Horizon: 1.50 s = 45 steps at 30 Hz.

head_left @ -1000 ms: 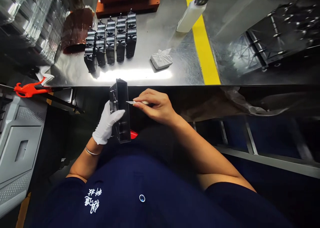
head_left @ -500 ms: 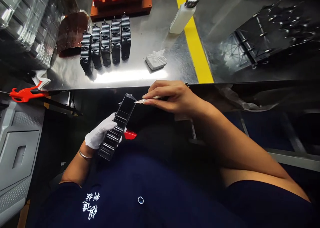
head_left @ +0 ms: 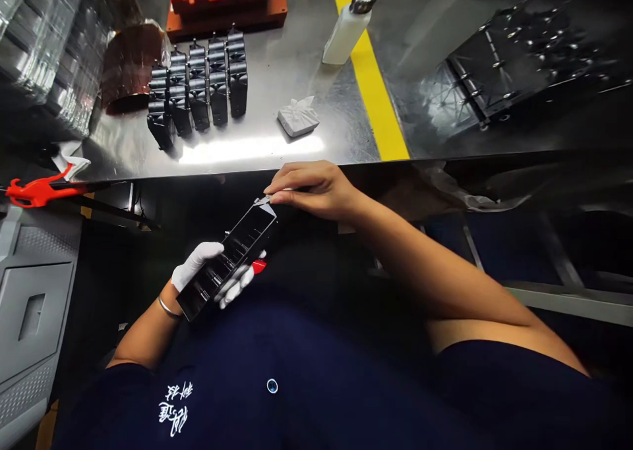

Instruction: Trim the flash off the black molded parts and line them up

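My left hand (head_left: 200,262), in a white glove, is closed round a long black plastic part (head_left: 220,262) with ribbed cells along its inside. The part is tilted, its far end up and to the right. My bare right hand (head_left: 309,190) pinches a small knife, whose blade (head_left: 263,200) is at the part's far end and seems to touch it. Most of the knife's handle is hidden by my fingers. On the bench edge beyond stand several similar black parts (head_left: 198,87) in a row.
On the metal bench (head_left: 267,74) are a white folded cloth block (head_left: 298,117), a white pump bottle (head_left: 341,35), an orange fixture (head_left: 227,8) and a brown tape roll (head_left: 129,68). A red air gun (head_left: 37,188) hangs left, above a grey case (head_left: 32,305). Clear trays (head_left: 44,35) are stacked at back left.
My right hand has moved left with the knife, from the part's right edge to its far end. The black part has turned, leaning further right, and more of my left fingers show beneath it.
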Motion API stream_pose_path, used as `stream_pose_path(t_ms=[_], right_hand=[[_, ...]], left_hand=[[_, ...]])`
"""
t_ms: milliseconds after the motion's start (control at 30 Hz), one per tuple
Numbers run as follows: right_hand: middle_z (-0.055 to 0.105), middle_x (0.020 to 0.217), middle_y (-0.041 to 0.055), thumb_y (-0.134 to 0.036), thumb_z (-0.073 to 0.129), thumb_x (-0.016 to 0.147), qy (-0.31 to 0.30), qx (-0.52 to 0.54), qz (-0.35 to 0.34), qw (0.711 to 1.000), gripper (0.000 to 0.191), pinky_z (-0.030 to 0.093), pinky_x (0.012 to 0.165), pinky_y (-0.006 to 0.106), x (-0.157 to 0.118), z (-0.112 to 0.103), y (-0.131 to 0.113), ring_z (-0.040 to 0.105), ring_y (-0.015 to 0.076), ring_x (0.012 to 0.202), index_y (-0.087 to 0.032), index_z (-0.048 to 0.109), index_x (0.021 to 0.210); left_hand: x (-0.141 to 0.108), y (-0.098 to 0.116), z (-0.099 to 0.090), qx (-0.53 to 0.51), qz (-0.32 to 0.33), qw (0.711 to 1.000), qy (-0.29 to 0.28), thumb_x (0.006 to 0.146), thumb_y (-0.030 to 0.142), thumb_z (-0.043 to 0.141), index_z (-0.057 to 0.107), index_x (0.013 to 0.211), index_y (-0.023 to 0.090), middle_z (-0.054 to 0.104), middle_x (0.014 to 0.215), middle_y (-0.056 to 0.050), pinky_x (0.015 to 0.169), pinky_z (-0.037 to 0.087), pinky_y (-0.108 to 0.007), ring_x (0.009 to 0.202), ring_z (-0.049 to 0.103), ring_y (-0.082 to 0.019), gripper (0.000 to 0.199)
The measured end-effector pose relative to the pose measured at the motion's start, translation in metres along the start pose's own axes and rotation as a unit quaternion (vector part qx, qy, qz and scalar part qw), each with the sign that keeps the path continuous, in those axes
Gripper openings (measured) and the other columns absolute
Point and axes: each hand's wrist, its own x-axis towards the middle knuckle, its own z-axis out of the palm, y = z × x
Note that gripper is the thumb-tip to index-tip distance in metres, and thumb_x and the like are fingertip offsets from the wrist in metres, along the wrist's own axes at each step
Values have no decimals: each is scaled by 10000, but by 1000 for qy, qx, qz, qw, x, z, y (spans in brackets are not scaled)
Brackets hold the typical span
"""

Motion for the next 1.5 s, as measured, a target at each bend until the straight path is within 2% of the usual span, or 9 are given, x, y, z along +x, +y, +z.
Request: stream_pose_path(t_ms=[133,300,867,1000,1133,1233,1333,1400,1500], right_hand=[[677,655,27,-504,527,930,148,-37,94,984,415,480,571,257,-9,26,-3,597,122,583,-176,689,733],[749,794,47,-392,520,947,134,-141,48,980,329,511,663,261,-17,39,-12,689,158,716,-183,717,788],[691,656,31,-411,472,971,29,-247,77,966,411,371,538,237,-35,44,-12,611,117,584,-173,687,713],[670,640,21,-403,445,985,46,-181,51,981,413,397,532,229,-33,37,-14,588,106,552,-171,670,729],[710,780,58,-410,418,996,120,-169,18,978,371,456,610,246,-31,27,-18,636,133,669,-171,669,862],[673,705,56,-520,453,961,76,-262,-32,962,431,420,584,266,-32,24,-21,596,140,620,-159,661,848],[646,659,53,-614,445,933,23,-354,-53,934,531,333,535,274,-34,23,-24,569,139,593,-144,655,802],[626,627,42,-613,431,941,-11,-379,-59,924,547,269,510,276,-34,22,-25,548,128,572,-154,630,721],[561,548,11,-578,454,948,-38,-375,-89,922,550,217,493,282,-34,19,-25,486,102,515,-172,558,592]], left_hand=[[7,4,15,122,93,981,120,782,527,652,528,1135,175,613,842,-23,506,462,-242,569,563,-109,514],[9,8,21,213,167,936,225,786,476,695,552,1111,172,566,958,-25,712,474,-265,812,531,-127,467],[10,0,24,208,123,943,231,732,510,727,540,1076,172,594,919,-28,709,485,-310,800,601,-167,517],[14,2,16,237,158,928,242,727,509,735,555,1129,166,625,1017,-62,806,504,-353,916,603,-205,558],[21,-1,3,317,264,828,380,626,472,830,560,1121,166,660,1085,-82,919,507,-404,1020,626,-246,641],[23,-7,-7,390,338,725,457,550,428,883,520,1192,187,660,1145,-90,952,516,-425,1059,648,-256,776],[20,-15,-16,455,368,655,479,541,440,887,506,1224,207,660,1160,-86,927,537,-421,1043,666,-253,816],[18,-18,-19,490,369,633,472,552,441,886,518,1231,213,663,1148,-82,909,543,-413,1022,672,-252,805],[15,-19,-20,506,356,648,444,599,428,868,532,1251,224,668,1134,-76,927,528,-411,1016,669,-247,761]])
